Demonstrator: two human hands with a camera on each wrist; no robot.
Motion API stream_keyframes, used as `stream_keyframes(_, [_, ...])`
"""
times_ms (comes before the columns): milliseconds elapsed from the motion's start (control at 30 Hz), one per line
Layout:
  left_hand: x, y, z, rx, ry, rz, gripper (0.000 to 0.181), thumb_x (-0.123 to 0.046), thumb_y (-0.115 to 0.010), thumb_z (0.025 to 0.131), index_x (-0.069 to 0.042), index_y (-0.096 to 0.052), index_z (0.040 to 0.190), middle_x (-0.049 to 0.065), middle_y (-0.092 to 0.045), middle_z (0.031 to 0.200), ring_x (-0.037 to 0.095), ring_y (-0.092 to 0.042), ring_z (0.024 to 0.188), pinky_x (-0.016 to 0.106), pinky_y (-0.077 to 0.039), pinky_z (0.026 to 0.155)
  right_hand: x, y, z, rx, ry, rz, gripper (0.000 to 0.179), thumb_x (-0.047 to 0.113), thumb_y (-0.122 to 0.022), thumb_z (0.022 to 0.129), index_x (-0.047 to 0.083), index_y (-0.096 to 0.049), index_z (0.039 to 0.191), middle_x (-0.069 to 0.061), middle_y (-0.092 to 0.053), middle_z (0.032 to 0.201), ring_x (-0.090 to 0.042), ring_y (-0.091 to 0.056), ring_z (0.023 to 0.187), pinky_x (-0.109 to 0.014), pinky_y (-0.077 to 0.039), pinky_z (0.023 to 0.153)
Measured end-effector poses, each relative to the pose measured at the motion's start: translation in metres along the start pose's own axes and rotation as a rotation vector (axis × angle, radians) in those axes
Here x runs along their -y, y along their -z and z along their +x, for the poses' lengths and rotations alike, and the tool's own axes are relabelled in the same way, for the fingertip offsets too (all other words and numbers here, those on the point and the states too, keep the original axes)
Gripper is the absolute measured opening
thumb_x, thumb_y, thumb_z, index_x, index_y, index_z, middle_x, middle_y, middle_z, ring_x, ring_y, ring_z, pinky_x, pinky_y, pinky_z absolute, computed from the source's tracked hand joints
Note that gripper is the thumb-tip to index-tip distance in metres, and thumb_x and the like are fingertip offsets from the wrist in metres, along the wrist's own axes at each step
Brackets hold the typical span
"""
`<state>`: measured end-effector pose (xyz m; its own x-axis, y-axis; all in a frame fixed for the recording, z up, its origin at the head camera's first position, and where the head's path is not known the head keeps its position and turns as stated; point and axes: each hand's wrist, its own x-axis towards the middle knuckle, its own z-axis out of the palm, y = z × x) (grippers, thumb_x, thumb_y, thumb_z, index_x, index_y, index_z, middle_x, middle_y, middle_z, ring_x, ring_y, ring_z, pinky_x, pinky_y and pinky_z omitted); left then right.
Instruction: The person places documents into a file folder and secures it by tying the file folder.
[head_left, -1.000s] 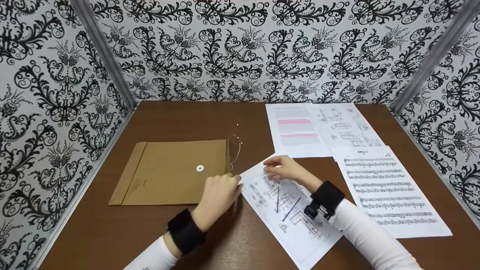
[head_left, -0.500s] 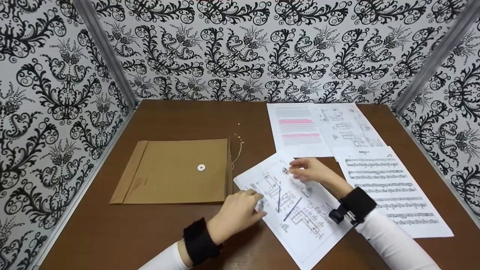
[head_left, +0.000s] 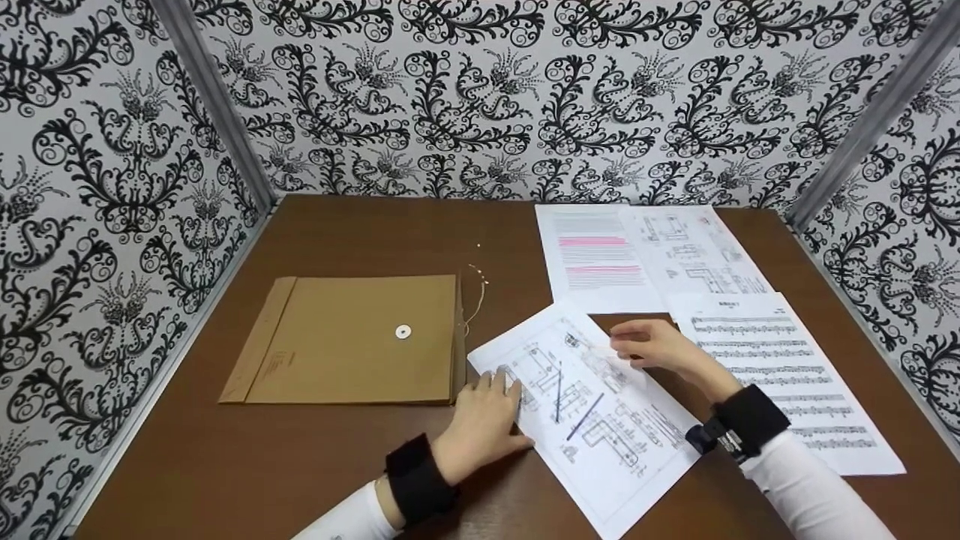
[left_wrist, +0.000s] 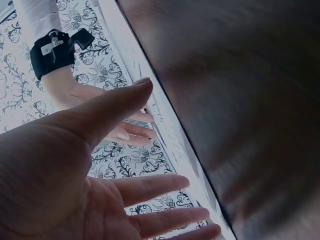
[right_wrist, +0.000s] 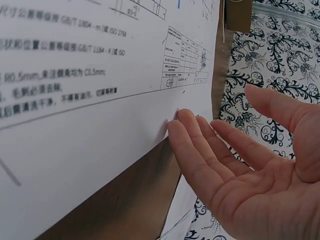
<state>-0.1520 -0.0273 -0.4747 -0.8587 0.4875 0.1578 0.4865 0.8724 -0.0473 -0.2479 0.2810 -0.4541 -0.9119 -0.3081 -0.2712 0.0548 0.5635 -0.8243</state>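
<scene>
A white sheet with a technical drawing (head_left: 585, 472) and two blue pen strokes lies slanted on the brown table, between my hands. My left hand (head_left: 484, 424) rests at its left edge with fingers spread and thumb apart. In the left wrist view, that hand's fingertips (left_wrist: 175, 182) come right up to the sheet, holding nothing. Beside the sheet's upper right edge is my right hand (head_left: 667, 352), its fingers loosely extended. Close up in the right wrist view, the right fingertips (right_wrist: 175, 127) meet the paper's edge while the thumb stays away from it.
To the left lies a brown paper document envelope (head_left: 345, 367) with a white button (head_left: 403, 331) and a loose string (head_left: 480, 296). A sheet with pink-highlighted text (head_left: 600, 259) and another drawing sheet (head_left: 697, 255) lie at back right, and sheet music (head_left: 780, 375) in front of them.
My left hand has moved right from the envelope's edge onto the drawing sheet's left edge. My right hand has slid rightward across the sheet to its right edge. The sheet has shifted slightly.
</scene>
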Motion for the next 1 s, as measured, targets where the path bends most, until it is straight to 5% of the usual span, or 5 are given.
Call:
stream_keyframes(300, [-0.002, -0.004, 0.004, 0.05, 0.044, -0.027, 0.089, -0.071, -0.078, 0.071, -0.009, -0.064, 0.132, 0.02, -0.063, 0.139, 0.034, -0.064, 0.124, 0.042, -0.059, 0.079, -0.01, 0.008, -0.006, -0.045, -0.023, -0.002, 0.058, 0.022, -0.063, 0.102, -0.014, -0.046, 0.144, -0.035, -0.054, 0.144, -0.032, -0.068, 0.121, -0.038, -0.059, 0.098])
stream_keyframes(633, [-0.004, 0.0, 0.008, 0.115, 0.078, 0.036, 0.103, -0.083, -0.075, 0.064, -0.014, -0.062, 0.139, 0.016, -0.063, 0.143, 0.031, -0.064, 0.126, 0.038, -0.058, 0.082, -0.015, 0.013, -0.007, 0.007, -0.062, 0.025, 0.062, 0.021, -0.062, 0.102, -0.015, -0.04, 0.148, -0.037, -0.048, 0.149, -0.034, -0.063, 0.129, -0.036, -0.059, 0.1])
stream_keyframes(1000, [-0.01, 0.007, 0.01, 0.143, 0.088, 0.06, 0.102, -0.082, -0.079, 0.058, -0.01, -0.067, 0.128, 0.016, -0.066, 0.134, 0.029, -0.066, 0.114, 0.036, -0.052, 0.076, -0.023, 0.01, -0.005, -0.016, -0.074, 0.002, 0.061, 0.024, -0.066, 0.1, -0.013, -0.047, 0.144, -0.031, -0.059, 0.14, -0.023, -0.066, 0.119, -0.038, -0.058, 0.101])
